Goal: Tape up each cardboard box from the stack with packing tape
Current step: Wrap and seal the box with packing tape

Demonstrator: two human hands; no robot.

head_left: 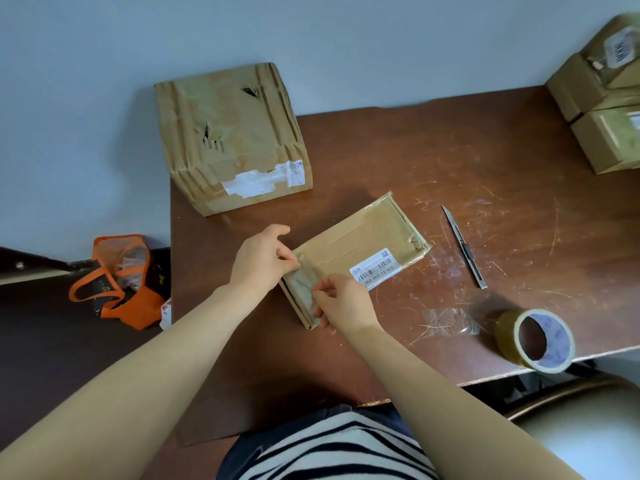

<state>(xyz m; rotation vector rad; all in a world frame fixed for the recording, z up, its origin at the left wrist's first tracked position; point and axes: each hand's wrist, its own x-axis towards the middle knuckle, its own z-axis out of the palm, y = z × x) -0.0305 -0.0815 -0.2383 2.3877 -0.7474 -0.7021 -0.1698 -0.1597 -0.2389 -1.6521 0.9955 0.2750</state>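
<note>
A flat cardboard box [360, 247] with a white barcode label lies in the middle of the brown table [398, 161]. A strip of clear tape [304, 284] runs across its near end. My left hand [265, 258] pinches the far end of that strip at the box's left corner. My right hand [341, 303] pinches the near end of the strip at the box's front corner. A roll of brownish packing tape [535, 339] stands on its side near the table's front right edge.
A large crumpled taped box [230, 136] stands at the table's back left. Stacked cardboard boxes [602, 98] fill the back right corner. A utility knife [464, 247] lies right of the flat box, with a scrap of clear tape [450, 322] nearby. An orange bag [121, 282] sits left, below the table.
</note>
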